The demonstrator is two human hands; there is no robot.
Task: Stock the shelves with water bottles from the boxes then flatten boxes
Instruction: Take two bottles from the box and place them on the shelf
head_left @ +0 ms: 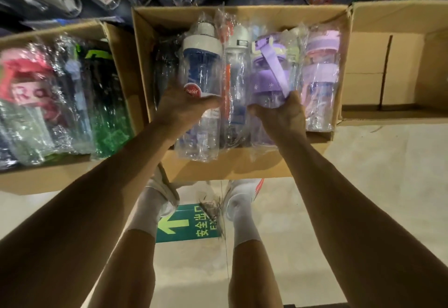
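Left of the middle box (242, 164), a second box (121, 65) is seen packed with plastic-wrapped bottles in pink, black and green. Inside the middle box, toward its left, a blue-and-white bottle (201, 65) is held by the left grip (184, 108), whose thumb and fingers are curled round its lower body. At the box's centre a white-capped bottle (236, 65) is lodged between the two held ones. Toward its right, a purple bottle (266, 77) with a strap is clasped by the right grip (281, 116). A lilac bottle (320, 77) is laid against the right wall. Right of the middle box, an open box (363, 65) is set.
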